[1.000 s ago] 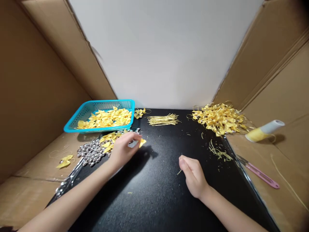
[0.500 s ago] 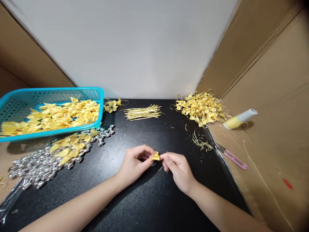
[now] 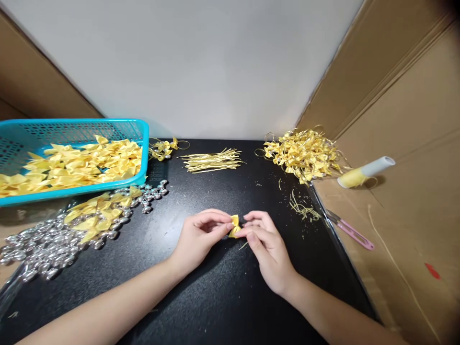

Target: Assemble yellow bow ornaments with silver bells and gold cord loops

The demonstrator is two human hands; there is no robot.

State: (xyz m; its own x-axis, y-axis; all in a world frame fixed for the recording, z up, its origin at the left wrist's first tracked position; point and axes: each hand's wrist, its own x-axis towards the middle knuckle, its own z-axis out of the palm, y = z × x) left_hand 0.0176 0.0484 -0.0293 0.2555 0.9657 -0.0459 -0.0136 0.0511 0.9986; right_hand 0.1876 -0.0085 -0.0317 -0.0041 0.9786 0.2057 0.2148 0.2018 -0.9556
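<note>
1. Our left hand (image 3: 201, 238) pinches the bow (image 3: 235, 220) at six o'clock; slackness could drop it.
2. Our right hand (image 3: 270, 248) touches it; whether fingers clamp the wire (image 3: 243, 246), we can't tell; tugging could crease it.

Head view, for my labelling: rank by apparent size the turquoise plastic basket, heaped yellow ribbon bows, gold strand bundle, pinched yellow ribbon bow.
Turquoise plastic basket
Heaped yellow bows
Gold strand bundle
Pinched yellow bow

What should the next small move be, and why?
Probably bring the strand around the middle of the bow: the left hand pinches the bow, the right hand seems to touch it with a fingertip, and the strand's end shows just below.
</note>
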